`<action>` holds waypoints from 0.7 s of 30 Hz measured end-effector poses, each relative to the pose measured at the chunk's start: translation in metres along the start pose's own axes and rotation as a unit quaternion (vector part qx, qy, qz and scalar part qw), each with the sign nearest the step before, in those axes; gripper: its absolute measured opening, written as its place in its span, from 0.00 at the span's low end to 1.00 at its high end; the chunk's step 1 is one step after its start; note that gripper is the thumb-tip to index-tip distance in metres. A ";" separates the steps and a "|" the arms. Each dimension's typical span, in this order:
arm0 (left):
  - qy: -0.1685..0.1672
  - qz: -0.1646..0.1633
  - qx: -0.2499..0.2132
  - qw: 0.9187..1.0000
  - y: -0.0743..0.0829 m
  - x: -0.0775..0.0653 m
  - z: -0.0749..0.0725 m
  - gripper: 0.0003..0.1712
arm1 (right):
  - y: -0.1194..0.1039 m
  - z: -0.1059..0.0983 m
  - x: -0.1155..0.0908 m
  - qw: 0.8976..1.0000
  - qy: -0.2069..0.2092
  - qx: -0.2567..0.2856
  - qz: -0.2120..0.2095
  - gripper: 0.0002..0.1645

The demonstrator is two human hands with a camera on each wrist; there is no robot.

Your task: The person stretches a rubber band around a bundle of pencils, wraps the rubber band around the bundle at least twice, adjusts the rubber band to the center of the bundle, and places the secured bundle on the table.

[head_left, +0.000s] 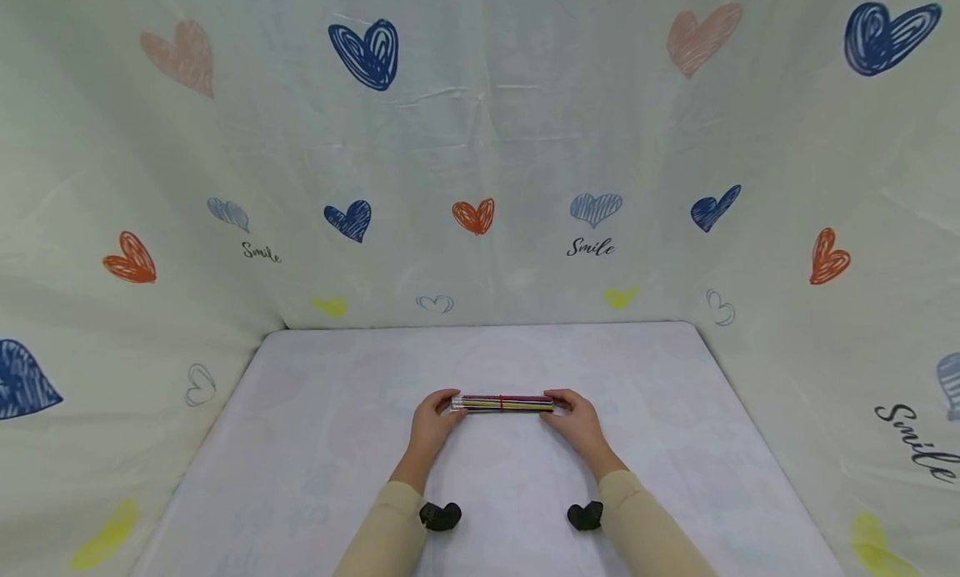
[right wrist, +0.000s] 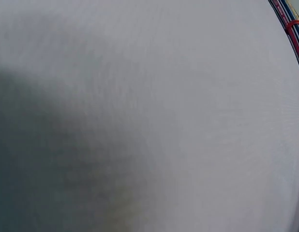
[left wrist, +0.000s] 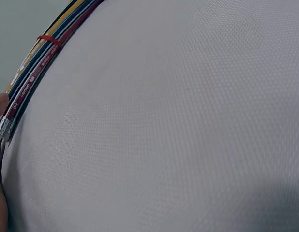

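Note:
A bundle of pencils (head_left: 510, 403) in red, yellow, blue and black lies crosswise over the middle of the white table, bound at its centre by a red band (left wrist: 49, 40). My left hand (head_left: 432, 423) pinches the left end between thumb and fingers, where the silvery ferrules (left wrist: 4, 126) show. At the opposite end, my right hand (head_left: 579, 424) holds the bundle the same way, thumb at the near side and fingers at the far side. Only part of the pencils (right wrist: 291, 34) shows in the right wrist view, where the right hand's fingers are out of sight.
The white table (head_left: 337, 377) has rounded far corners. A pale curtain (head_left: 480, 143) printed with hearts and "Smile" lettering surrounds it at the back and sides. Black wrist cameras (head_left: 441, 516) sit at both sleeve cuffs.

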State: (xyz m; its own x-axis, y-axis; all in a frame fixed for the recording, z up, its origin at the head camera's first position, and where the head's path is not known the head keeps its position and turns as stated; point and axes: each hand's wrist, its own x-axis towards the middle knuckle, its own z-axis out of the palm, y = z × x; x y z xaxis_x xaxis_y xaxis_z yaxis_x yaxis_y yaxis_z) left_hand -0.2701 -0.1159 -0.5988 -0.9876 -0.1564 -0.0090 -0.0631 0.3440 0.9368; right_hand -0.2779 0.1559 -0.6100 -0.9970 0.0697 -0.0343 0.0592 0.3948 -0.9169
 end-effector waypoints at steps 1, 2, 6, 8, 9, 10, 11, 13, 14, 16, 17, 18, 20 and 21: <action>0.001 -0.001 -0.002 1.000 0.000 0.000 0.000 0.21 | 0.000 0.000 0.000 1.000 0.000 -0.002 0.000 0.24; 0.000 -0.005 -0.008 1.000 0.000 0.000 0.000 0.22 | 0.001 0.001 0.001 1.000 0.001 -0.003 0.001 0.25; -0.002 -0.009 -0.021 1.000 0.000 0.000 0.000 0.22 | 0.003 0.003 0.003 1.000 0.006 0.002 -0.003 0.28; -0.003 -0.008 -0.028 1.000 -0.001 0.002 0.000 0.23 | 0.006 0.004 0.005 1.000 0.008 0.003 -0.006 0.29; -0.002 -0.007 -0.030 1.000 -0.002 0.003 0.000 0.23 | 0.007 0.004 0.006 1.000 0.007 0.004 -0.009 0.29; -0.004 -0.006 -0.033 0.999 -0.003 0.004 0.001 0.24 | 0.008 0.004 0.007 1.000 0.006 0.003 -0.011 0.29; -0.007 -0.003 -0.037 0.999 -0.004 0.005 0.000 0.24 | 0.010 0.004 0.009 1.000 0.005 0.004 -0.011 0.29; -0.017 -0.002 -0.048 0.999 -0.006 0.004 -0.001 0.26 | 0.012 0.002 0.009 1.000 -0.001 0.002 -0.011 0.29; -0.020 -0.009 -0.053 0.998 -0.007 0.004 -0.002 0.27 | 0.013 0.001 0.009 1.000 -0.004 0.000 -0.014 0.29; -0.025 -0.016 -0.057 0.998 -0.010 0.004 -0.005 0.29 | 0.014 -0.001 0.009 1.000 -0.009 0.001 -0.006 0.30; -0.024 -0.017 -0.055 0.998 -0.011 0.003 -0.007 0.29 | 0.013 -0.003 0.009 1.000 -0.011 0.000 -0.002 0.30; -0.022 -0.022 -0.056 0.998 -0.012 0.003 -0.009 0.30 | 0.012 -0.005 0.008 1.000 -0.013 -0.003 0.002 0.31; -0.018 -0.022 -0.044 0.999 -0.012 0.002 -0.015 0.30 | 0.009 -0.009 0.006 1.000 -0.017 -0.014 0.001 0.31; -0.020 -0.016 -0.040 0.999 -0.011 0.002 -0.018 0.30 | 0.006 -0.011 0.005 1.000 -0.018 -0.021 0.003 0.31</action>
State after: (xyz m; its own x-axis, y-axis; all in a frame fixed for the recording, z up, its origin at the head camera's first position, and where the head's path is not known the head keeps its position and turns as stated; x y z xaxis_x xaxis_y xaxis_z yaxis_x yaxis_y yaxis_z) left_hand -0.2687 -0.1370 -0.6027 -0.9905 -0.1274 -0.0516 -0.0841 0.2651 0.9605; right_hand -0.2815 0.1690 -0.6112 -0.9977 0.0396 -0.0544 0.0662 0.4326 -0.8992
